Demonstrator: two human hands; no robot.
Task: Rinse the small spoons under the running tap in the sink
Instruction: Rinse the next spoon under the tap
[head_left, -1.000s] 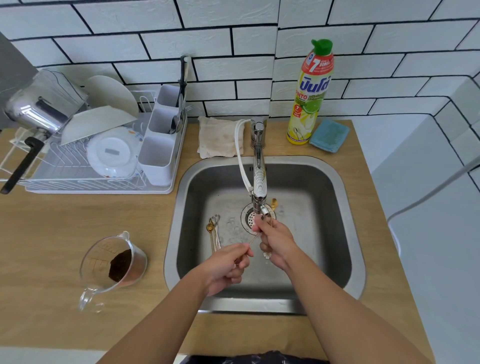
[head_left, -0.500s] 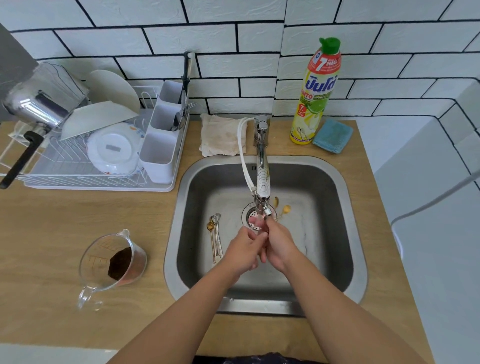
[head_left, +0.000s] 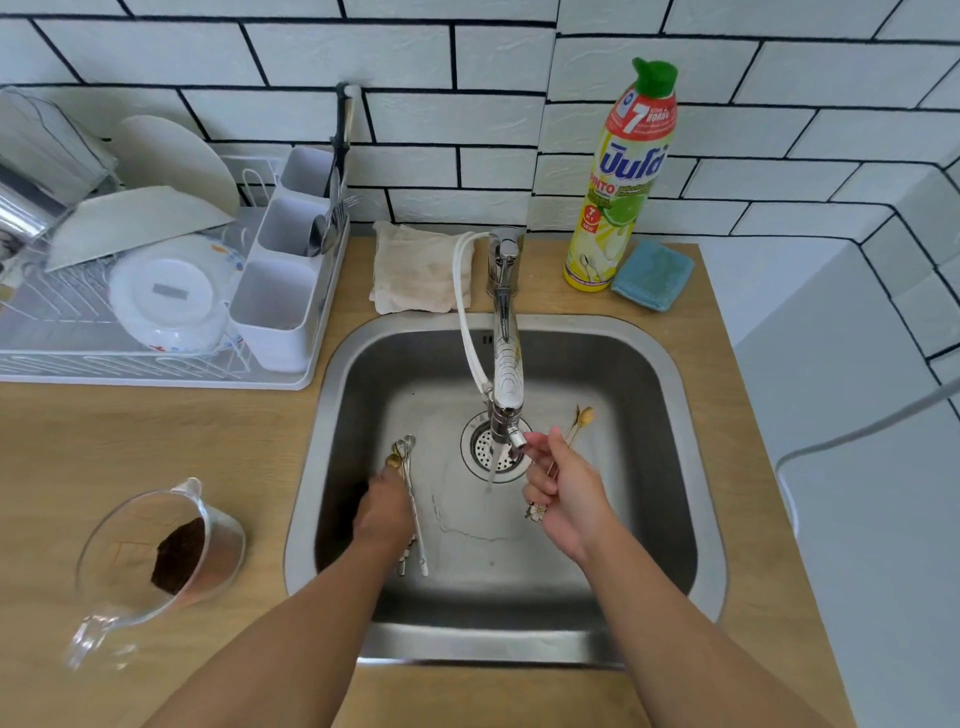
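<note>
Right hand (head_left: 563, 499) pinches a gold spoon (head_left: 571, 436), bowl end pointing away past the fingertips, flower-shaped handle end showing below the palm. It is held just right of the tap (head_left: 505, 364), whose thin stream falls onto the drain (head_left: 491, 449); the spoon looks beside the stream, not in it.

Left hand (head_left: 384, 512) is down on the sink (head_left: 675, 467) floor, lying over a small bundle of spoons (head_left: 410, 499); bowls stick out beyond the fingertips, handle ends toward the wrist. Fingers hidden from above, so cannot tell whether they grip the bundle or only rest on it. Hands well apart, stream between them.

Judgement on the step: one spoon done or nearly so, the next being fetched.
- Gather the bundle by the handles, bowls free.
- Carry it across into the stream, fan the spoons so water reaches each bowl, and turn them.
- Keep slim handles clear of the drain holes.
- Keep the rinsed spoon apart from the rest.
</note>
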